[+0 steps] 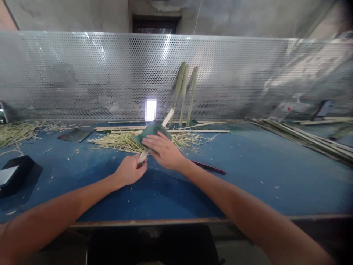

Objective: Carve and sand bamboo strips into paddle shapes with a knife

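Over blue bench point(248, 184) | R hand point(164, 150) pressing green cloth point(152, 131), prob. abrasive, onto bamboo strip point(168, 117) | L hand point(129, 171) gripping strip's lower end

1. A long, pale cream bamboo strip point(142, 156) turns nearly white at its far end.
2. A folded, dark green pad point(151, 132) looks mottled.
3. A loose heap of thin, straw-yellow bamboo shavings point(121, 141) lies mid-bench.
4. A flat, blue workbench top point(248, 176) is scuffed and flecked with pale chips.
5. A silver perforated metal screen point(68, 73) has far-side rows of round holes.
6. Three slender, pale green bamboo slats point(183, 88) stand far off.
7. A thin, dark red rod point(209, 167) lies right of centre.
8. A glossy black box point(16, 173) sits left.
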Demonstrator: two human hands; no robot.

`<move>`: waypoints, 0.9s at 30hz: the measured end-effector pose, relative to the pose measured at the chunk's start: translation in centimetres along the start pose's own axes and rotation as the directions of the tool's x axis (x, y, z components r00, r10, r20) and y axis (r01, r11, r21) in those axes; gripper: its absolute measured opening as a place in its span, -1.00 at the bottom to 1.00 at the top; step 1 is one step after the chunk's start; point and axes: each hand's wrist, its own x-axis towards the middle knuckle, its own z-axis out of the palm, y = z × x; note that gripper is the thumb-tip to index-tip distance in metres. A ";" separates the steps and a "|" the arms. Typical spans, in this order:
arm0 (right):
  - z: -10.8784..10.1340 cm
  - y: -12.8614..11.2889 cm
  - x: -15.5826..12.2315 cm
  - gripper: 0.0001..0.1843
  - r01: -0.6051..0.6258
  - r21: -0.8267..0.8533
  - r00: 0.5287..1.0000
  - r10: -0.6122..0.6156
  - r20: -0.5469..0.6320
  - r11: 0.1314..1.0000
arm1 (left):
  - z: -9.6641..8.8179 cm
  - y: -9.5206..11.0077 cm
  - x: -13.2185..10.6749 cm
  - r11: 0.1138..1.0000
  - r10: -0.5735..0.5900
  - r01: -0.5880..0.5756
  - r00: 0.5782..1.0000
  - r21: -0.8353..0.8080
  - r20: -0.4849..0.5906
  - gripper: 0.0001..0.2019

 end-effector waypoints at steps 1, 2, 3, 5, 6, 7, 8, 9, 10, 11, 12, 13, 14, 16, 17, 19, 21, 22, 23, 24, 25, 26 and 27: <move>0.1 -0.8 0.1 -0.57 0.039 0.022 0.999 -0.040 0.028 0.999 | 0.0 0.0 0.0 1.000 0.003 -0.003 1.000 0.001 -0.010 -0.89; 0.1 -1.2 0.3 -0.57 0.070 0.037 0.996 -0.072 0.045 0.997 | 0.0 0.0 0.0 1.000 0.006 -0.006 1.000 0.002 -0.017 -0.91; 0.1 -1.3 0.4 -0.57 0.089 0.041 0.994 -0.091 0.053 0.995 | -0.1 0.0 0.0 1.000 0.008 -0.007 1.000 0.001 -0.018 -0.92; -0.2 -0.4 0.5 -0.58 0.091 0.014 0.995 -0.092 0.049 0.996 | -0.1 0.1 0.0 1.000 0.003 -0.003 1.000 -0.006 -0.008 -0.91; -0.4 0.5 0.5 -0.59 0.075 -0.012 0.996 -0.075 0.038 0.997 | -0.1 0.1 0.0 1.000 -0.003 0.003 1.000 -0.011 0.001 -0.90; -0.6 1.6 0.5 -0.59 0.045 -0.041 0.999 -0.044 0.018 0.998 | -0.1 0.1 0.0 1.000 -0.008 0.008 1.000 -0.018 0.014 -0.88; -0.9 2.7 0.5 -0.60 -0.001 -0.067 1.000 0.000 -0.013 0.998 | -0.1 0.2 0.0 1.000 -0.013 0.013 0.999 -0.024 0.029 -0.87; -1.2 3.9 0.3 -0.61 -0.058 -0.086 0.996 0.052 -0.067 0.995 | -0.1 0.2 0.0 0.999 -0.014 0.016 0.999 -0.030 0.047 -0.85; -1.6 5.0 0.2 -0.61 -0.121 -0.097 0.986 0.109 -0.123 0.988 | -0.1 0.2 0.0 0.999 -0.012 0.015 0.998 -0.036 0.065 -0.85; -1.9 5.9 0.0 -0.61 -0.175 -0.103 0.971 0.154 -0.185 0.979 | -0.1 0.2 0.0 0.999 -0.007 0.010 0.997 -0.042 0.080 -0.84; -2.3 6.7 -0.2 -0.62 -0.215 -0.104 0.953 0.185 -0.240 0.971 | -0.1 0.3 0.0 0.999 0.001 0.003 0.996 -0.047 0.094 -0.85; -2.6 7.2 -0.5 -0.62 -0.243 -0.103 0.937 0.206 -0.283 0.965 | -0.2 0.3 0.0 0.999 0.009 -0.003 0.994 -0.052 0.105 -0.85; -2.8 7.6 -0.7 -0.63 -0.260 -0.102 0.925 0.217 -0.313 0.960 | -0.2 0.4 0.0 0.998 0.015 -0.009 0.993 -0.056 0.113 -0.85; -3.1 7.9 -1.0 -0.63 -0.282 -0.103 0.913 0.234 -0.336 0.954 | -0.3 0.4 0.0 0.998 0.022 -0.014 0.992 -0.065 0.126 -0.85; -3.1 7.9 -1.0 -0.63 -0.293 -0.106 0.910 0.243 -0.336 0.950 | -0.3 0.4 0.1 0.998 0.023 -0.014 0.991 -0.069 0.131 -0.85; -2.9 7.6 -1.0 -0.62 -0.307 -0.111 0.908 0.256 -0.332 0.945 | -0.3 0.4 0.1 0.997 0.020 -0.010 0.991 -0.076 0.132 -0.85; -2.5 7.0 -0.8 -0.61 -0.304 -0.111 0.913 0.256 -0.317 0.946 | -0.3 0.3 0.1 0.997 0.014 -0.004 0.992 -0.082 0.128 -0.84; -2.3 6.5 -0.7 -0.60 -0.293 -0.111 0.922 0.250 -0.295 0.950 | -0.2 0.2 0.1 0.996 0.011 0.000 0.992 -0.086 0.123 -0.84; -2.0 5.8 -0.6 -0.60 -0.274 -0.112 0.935 0.238 -0.262 0.955 | -0.2 0.1 0.1 0.996 0.007 0.004 0.993 -0.090 0.115 -0.84; -1.6 5.0 -0.5 -0.59 -0.247 -0.112 0.952 0.219 -0.215 0.962 | -0.2 0.1 0.0 0.996 0.001 0.009 0.994 -0.094 0.105 -0.84; -1.2 4.1 -0.4 -0.59 -0.211 -0.110 0.968 0.191 -0.162 0.971 | -0.2 0.1 0.0 0.995 -0.006 0.015 0.996 -0.099 0.092 -0.84; -0.9 3.0 -0.3 -0.58 -0.161 -0.100 0.983 0.150 -0.106 0.982 | -0.2 0.0 0.0 0.994 -0.012 0.020 0.997 -0.105 0.076 -0.84; -0.5 2.0 -0.3 -0.58 -0.106 -0.082 0.993 0.102 -0.054 0.991 | -0.3 0.0 0.0 0.993 -0.017 0.023 0.998 -0.112 0.060 -0.85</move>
